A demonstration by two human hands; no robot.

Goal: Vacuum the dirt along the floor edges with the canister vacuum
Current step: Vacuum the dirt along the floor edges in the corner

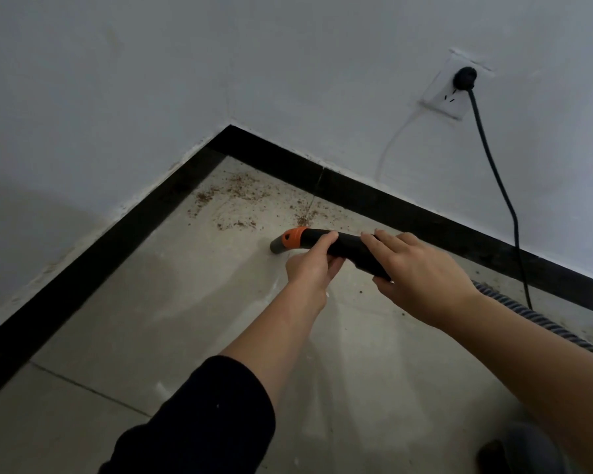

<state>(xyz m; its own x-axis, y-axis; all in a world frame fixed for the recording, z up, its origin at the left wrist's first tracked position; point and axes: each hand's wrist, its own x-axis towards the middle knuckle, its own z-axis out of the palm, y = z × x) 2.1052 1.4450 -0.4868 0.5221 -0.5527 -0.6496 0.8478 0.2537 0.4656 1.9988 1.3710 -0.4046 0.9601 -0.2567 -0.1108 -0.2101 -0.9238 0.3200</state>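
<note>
Dirt (pixel 243 191) lies unvacuumed in the corner; left hand (pixel 312 266) and right hand (pixel 421 271) both grip the vacuum wand (pixel 347 246) nearby.

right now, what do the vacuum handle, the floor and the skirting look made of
Vacuum handle: matte black hard plastic, orange collar, moulded curves. Floor: pale tile, probably ceramic, faint sheen, grout lines. Skirting: black, glossy, likely tile or stone; a joint line shows.

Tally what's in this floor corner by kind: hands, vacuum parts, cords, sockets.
Hands: 2, left hand and right hand
Vacuum nozzle: 1
Vacuum hose: 1
Black cord: 1
Wall socket: 1
Total: 6
</note>
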